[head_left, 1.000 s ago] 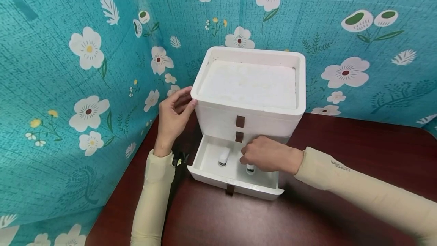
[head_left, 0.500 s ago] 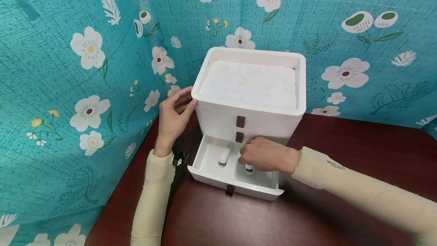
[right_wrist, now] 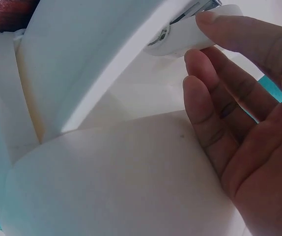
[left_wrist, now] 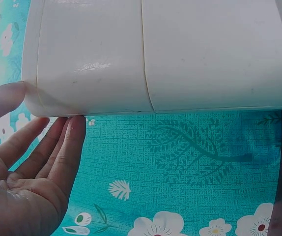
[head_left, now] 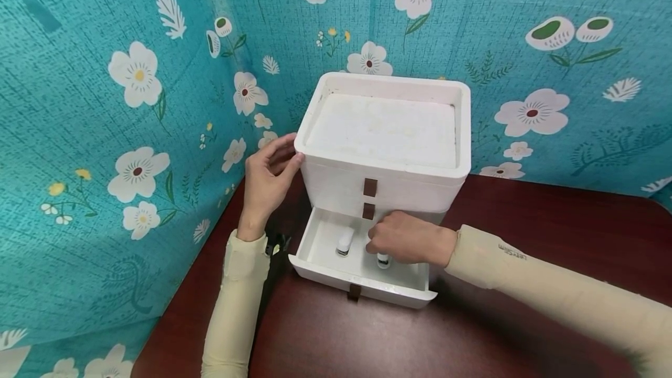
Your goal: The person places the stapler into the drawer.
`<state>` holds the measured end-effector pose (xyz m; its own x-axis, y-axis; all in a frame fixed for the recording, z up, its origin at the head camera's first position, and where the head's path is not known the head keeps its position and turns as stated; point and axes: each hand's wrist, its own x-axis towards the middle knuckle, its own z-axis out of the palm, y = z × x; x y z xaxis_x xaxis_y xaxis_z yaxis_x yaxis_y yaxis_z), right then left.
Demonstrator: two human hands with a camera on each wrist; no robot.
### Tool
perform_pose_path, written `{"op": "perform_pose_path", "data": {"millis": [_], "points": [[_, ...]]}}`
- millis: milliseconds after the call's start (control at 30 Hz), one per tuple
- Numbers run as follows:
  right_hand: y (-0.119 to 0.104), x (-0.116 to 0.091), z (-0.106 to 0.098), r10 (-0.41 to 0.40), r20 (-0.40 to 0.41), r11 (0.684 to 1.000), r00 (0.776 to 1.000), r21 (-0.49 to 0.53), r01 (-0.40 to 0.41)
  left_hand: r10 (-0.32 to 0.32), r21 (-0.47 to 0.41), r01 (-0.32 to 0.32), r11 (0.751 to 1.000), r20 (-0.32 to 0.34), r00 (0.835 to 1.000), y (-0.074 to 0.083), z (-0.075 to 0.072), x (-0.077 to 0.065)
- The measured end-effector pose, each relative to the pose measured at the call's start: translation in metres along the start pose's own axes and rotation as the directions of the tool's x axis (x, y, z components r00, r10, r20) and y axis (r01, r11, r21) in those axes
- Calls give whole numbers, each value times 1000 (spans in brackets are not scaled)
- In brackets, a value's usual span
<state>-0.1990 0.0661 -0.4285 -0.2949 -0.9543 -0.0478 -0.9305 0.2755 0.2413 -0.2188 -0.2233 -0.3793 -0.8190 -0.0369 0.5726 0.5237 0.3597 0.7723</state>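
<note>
A white drawer unit (head_left: 336, 182) stands on the table with its bottom drawer (head_left: 315, 264) pulled out. My left hand (head_left: 265, 182) holds the unit's upper left corner, thumb at the front and fingers along the side. In the left wrist view, those fingertips (left_wrist: 75, 123) rest against the white side wall. My right hand (head_left: 409, 238) is in the drawer, pinching a small white stapler (head_left: 383, 260) that the hand partly covers. The right wrist view shows the thumb and fingers on the stapler's white body (right_wrist: 180, 43), with its metal strip visible. Left of it in the drawer lies a matching white stapler (head_left: 344, 242).
The unit's top is a shallow tray with a raised rim (head_left: 385, 169). Brown pull tabs (head_left: 370, 187) mark the drawer fronts. The dark red table (head_left: 535, 226) reaches to teal floral cloth (head_left: 567, 74) behind and on the left.
My right hand has shifted slightly left with the stapler in its fingers. The left hand and the drawer stay as they were.
</note>
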Motion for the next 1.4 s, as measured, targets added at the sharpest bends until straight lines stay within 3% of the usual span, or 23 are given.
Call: {"op": "perform_pose_path", "data": {"millis": [1400], "points": [[-6, -1, 10, 4, -2, 1000, 1000, 14, -4, 14, -1, -14, 1000, 3, 1000, -1, -1, -1]]}}
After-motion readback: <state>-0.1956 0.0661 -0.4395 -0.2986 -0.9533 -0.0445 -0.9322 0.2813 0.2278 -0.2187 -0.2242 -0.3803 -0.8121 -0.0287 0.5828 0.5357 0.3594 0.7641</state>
